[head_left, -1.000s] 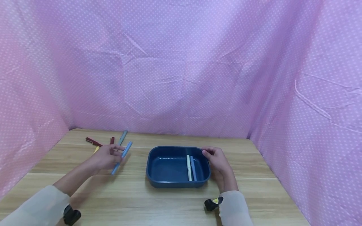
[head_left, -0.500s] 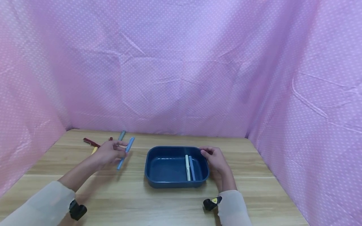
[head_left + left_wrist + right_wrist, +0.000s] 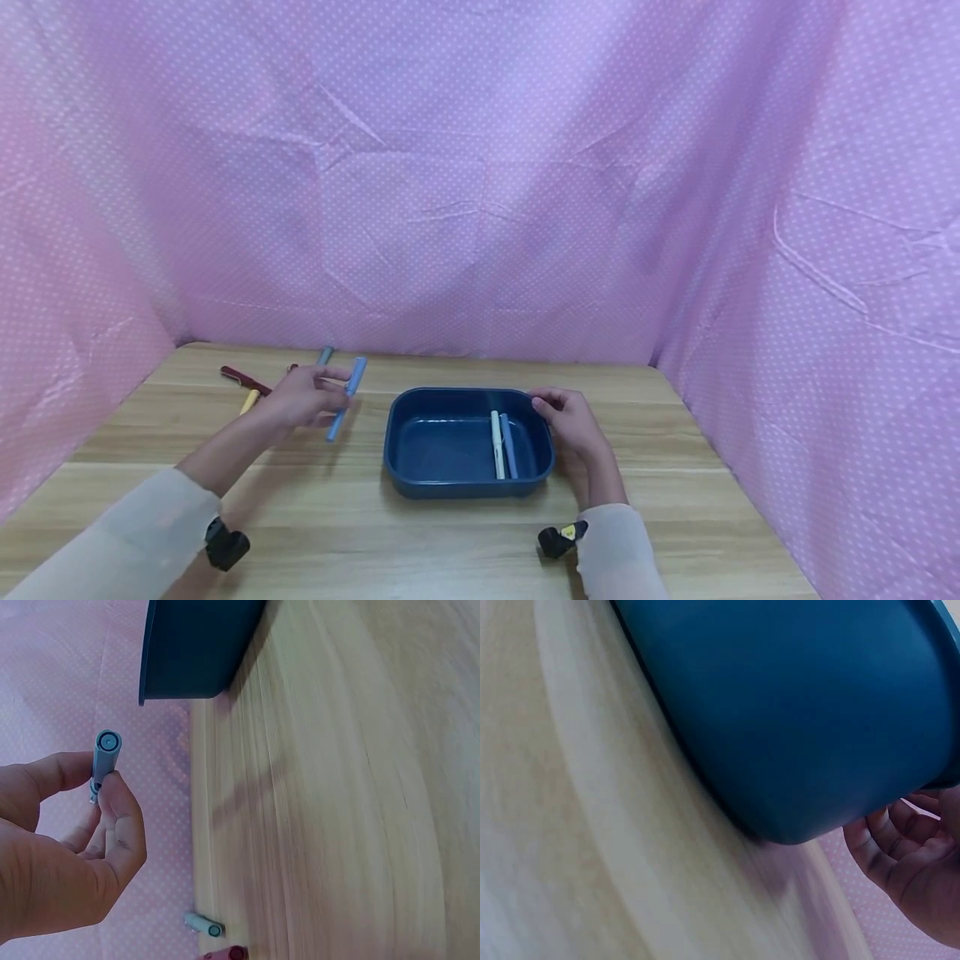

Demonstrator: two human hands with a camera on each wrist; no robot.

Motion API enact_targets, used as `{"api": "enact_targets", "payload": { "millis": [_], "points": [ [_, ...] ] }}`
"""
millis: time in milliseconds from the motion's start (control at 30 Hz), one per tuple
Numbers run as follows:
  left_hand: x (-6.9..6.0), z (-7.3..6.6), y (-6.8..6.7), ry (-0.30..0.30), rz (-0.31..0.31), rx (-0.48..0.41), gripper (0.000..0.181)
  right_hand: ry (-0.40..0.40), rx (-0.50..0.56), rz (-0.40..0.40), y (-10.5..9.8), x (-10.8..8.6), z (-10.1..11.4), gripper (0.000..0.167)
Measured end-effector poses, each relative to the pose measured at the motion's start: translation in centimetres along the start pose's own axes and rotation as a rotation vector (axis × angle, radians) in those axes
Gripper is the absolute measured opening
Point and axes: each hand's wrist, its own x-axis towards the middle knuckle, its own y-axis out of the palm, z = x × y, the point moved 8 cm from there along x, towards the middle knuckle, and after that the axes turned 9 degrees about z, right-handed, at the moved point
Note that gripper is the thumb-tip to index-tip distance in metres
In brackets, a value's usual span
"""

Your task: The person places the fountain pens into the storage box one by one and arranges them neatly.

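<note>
One blue pen (image 3: 356, 378) pinched aloft in left hand (image 3: 303, 397), tray (image 3: 465, 490) gripped at far-right rim by right hand (image 3: 572, 419), tabletop (image 3: 366, 429) between.

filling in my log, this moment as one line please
left hand: pinches blue pen above table | right hand: grips navy box | inside: cream pen, another blue pen

Pale left sleeve (image 3: 131, 543) and matching right sleeve (image 3: 621, 552) are bearing a black left wrist camera (image 3: 227, 547) and black right wrist camera (image 3: 554, 544), the latter displaying a yellow label (image 3: 568, 532).
</note>
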Motion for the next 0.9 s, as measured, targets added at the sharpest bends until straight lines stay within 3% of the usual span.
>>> {"api": "enact_targets", "payload": {
  "millis": [900],
  "points": [
    [2.8,-2.0,3.4,0.035,0.014,-0.083,0.054,-0.042,0.021,0.015,0.0,0.0,-0.1,0.024]
  ]
}}
